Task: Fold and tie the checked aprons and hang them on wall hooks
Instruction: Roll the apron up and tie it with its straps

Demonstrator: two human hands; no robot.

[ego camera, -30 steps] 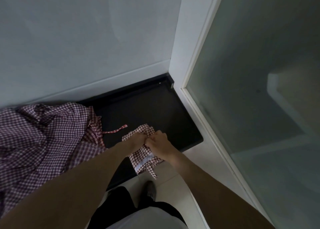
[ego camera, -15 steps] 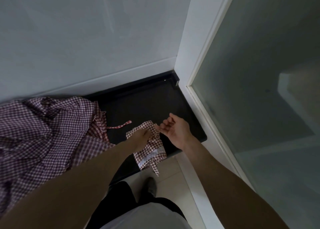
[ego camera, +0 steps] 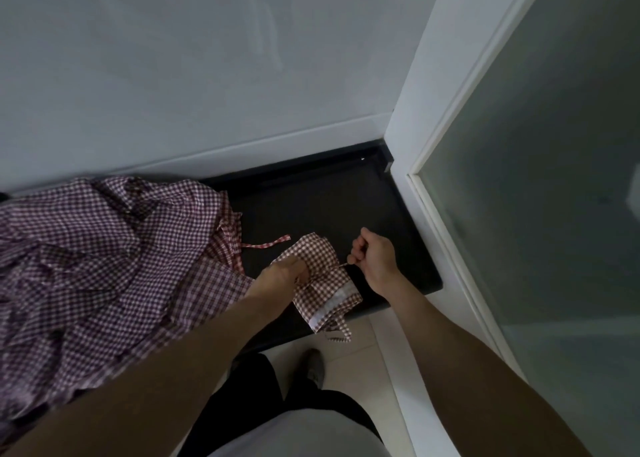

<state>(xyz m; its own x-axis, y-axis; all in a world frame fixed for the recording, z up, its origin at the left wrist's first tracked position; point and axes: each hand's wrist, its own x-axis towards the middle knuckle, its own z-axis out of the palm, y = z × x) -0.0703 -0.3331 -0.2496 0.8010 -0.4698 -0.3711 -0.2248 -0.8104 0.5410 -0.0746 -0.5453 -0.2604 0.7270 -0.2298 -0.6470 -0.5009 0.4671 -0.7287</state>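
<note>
A small folded red-and-white checked apron [ego camera: 325, 283] hangs over the front edge of a black counter [ego camera: 346, 207]. My left hand [ego camera: 287, 273] grips the bundle at its left side. My right hand [ego camera: 375, 256] is just right of it, fingers curled round a thin apron string [ego camera: 341, 265] that runs taut from the bundle. More strings [ego camera: 337, 335] dangle below the fold. A loose strap [ego camera: 268, 243] lies on the counter towards the pile.
A heap of unfolded checked aprons [ego camera: 97, 256] covers the counter's left half. A pale wall [ego camera: 207, 58] rises behind; a white frame [ego camera: 415, 145] and frosted glass panel [ego camera: 554, 179] stand close on the right. My foot [ego camera: 315, 366] is on the tiled floor.
My right hand left the bundle, opened briefly, then closed on the string and drew it out to the right. My left hand stayed gripping the folded apron.
</note>
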